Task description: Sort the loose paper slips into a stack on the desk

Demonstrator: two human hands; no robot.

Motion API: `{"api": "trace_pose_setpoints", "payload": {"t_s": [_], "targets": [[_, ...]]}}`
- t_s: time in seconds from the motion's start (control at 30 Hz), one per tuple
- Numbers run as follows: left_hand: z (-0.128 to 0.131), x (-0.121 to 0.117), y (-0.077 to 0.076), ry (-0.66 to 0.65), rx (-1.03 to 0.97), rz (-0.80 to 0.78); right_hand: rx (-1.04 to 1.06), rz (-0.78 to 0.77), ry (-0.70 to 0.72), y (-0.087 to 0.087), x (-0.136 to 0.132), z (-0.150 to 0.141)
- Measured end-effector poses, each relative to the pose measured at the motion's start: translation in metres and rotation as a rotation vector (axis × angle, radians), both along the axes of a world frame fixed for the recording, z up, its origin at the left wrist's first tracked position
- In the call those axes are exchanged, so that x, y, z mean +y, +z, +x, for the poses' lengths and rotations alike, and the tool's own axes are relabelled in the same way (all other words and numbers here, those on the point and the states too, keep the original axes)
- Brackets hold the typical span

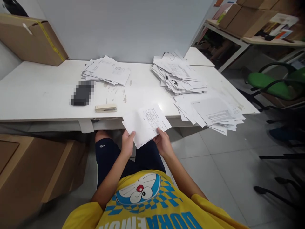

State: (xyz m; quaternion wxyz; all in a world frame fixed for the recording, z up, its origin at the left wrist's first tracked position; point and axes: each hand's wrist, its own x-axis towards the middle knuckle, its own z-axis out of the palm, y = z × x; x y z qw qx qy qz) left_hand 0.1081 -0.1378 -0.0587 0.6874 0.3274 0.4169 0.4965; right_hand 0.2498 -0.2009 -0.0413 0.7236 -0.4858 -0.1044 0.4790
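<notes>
Printed paper sheets are held over my lap at the table's front edge, a printed table showing on the top one. My left hand pinches their left lower corner, thumb on top. On the right side my right hand grips the same sheets, its thumb above and its other fingers underneath. Just beyond, to the left, a cream stapler lies on the white table. How many sheets I hold cannot be told.
Paper piles lie at the back left and back right, with a spread stack overhanging the right front edge. A blurred-out black object lies left. Cardboard boxes stand left; a green chair is right.
</notes>
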Motion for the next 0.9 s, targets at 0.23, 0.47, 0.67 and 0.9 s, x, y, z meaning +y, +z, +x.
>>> {"api": "trace_pose_setpoints", "payload": {"t_s": [0.23, 0.47, 0.67, 0.9], "targets": [[-0.025, 0.004, 0.018, -0.061, -0.068, 0.031, -0.069, -0.061, -0.04, -0.008, 0.012, 0.01], [-0.022, 0.014, 0.012, -0.078, 0.024, -0.074, -0.128, -0.074, -0.014, -0.018, 0.01, 0.006], [-0.027, 0.025, 0.021, -0.119, 0.006, -0.058, -0.1, -0.015, -0.021, -0.015, 0.015, 0.004], [-0.031, 0.034, 0.022, -0.13, -0.011, -0.089, -0.137, -0.043, 0.017, -0.012, 0.031, 0.015]]}}
